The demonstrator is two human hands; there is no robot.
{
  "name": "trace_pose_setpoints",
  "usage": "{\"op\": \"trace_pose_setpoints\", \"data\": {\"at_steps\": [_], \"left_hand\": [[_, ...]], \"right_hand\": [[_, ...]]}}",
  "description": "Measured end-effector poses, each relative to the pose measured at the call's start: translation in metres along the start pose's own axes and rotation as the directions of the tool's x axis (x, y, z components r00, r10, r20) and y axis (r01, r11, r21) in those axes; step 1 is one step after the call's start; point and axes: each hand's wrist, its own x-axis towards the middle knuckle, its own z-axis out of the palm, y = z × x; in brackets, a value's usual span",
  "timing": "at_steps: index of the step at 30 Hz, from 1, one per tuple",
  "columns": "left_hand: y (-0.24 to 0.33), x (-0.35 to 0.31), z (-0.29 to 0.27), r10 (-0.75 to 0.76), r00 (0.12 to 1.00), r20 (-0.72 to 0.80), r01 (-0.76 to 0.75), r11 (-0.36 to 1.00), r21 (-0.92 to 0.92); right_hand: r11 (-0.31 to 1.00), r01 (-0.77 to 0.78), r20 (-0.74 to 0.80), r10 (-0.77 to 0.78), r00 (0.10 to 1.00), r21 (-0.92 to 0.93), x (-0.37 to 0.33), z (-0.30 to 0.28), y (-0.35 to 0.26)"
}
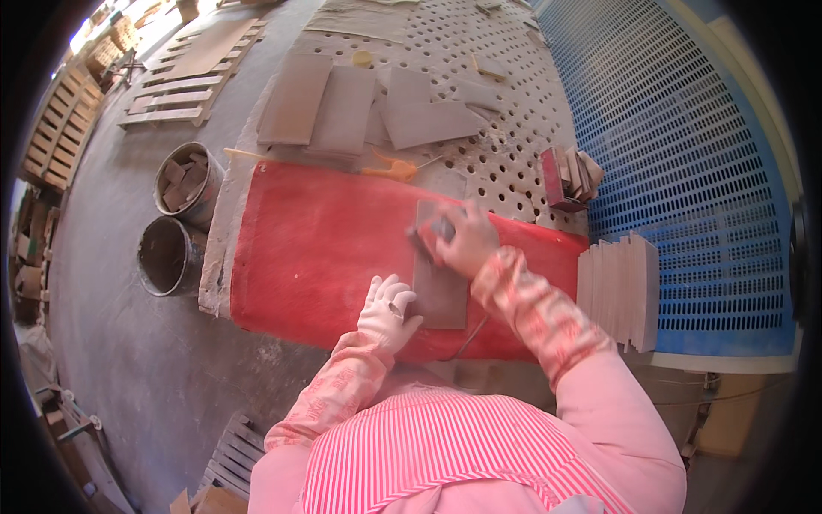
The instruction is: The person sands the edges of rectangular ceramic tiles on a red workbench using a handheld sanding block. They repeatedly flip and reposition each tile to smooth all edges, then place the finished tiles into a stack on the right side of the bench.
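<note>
A grey-brown rectangular slab point(441, 295) lies on a red cloth point(330, 244) in front of me. My right hand point(471, 242) is closed around a red and dark hand-held tool point(431, 236), smeared by motion, over the slab's upper part. What kind of tool it is I cannot make out. White-gloved, my left hand point(390, 315) rests beside the slab's lower left edge, fingers stretched out and nothing held. A thin dark cord point(469, 340) runs near the slab's lower right corner.
Several flat slabs point(342, 111) and an orange trigger-handled tool point(392, 167) lie beyond the cloth on the perforated table point(522, 128). Upright slabs point(629, 287) stand at right, before a blue slatted panel point(685, 188). Two buckets point(167, 257) flank the table's left; one holds broken pieces.
</note>
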Motion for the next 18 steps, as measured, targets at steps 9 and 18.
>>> {"op": "trace_pose_setpoints", "data": {"at_steps": [9,18], "left_hand": [[0.002,0.003,-0.006,0.004,0.987,0.162,-0.020,0.995,0.099],[0.002,0.007,-0.007,-0.007,0.984,0.176,-0.016,0.992,0.129]], "right_hand": [[0.999,-0.028,0.019,0.029,0.999,-0.036,-0.075,-0.019,0.012],[0.981,-0.186,0.099,0.190,0.977,-0.054,0.110,-0.008,0.057]]}}
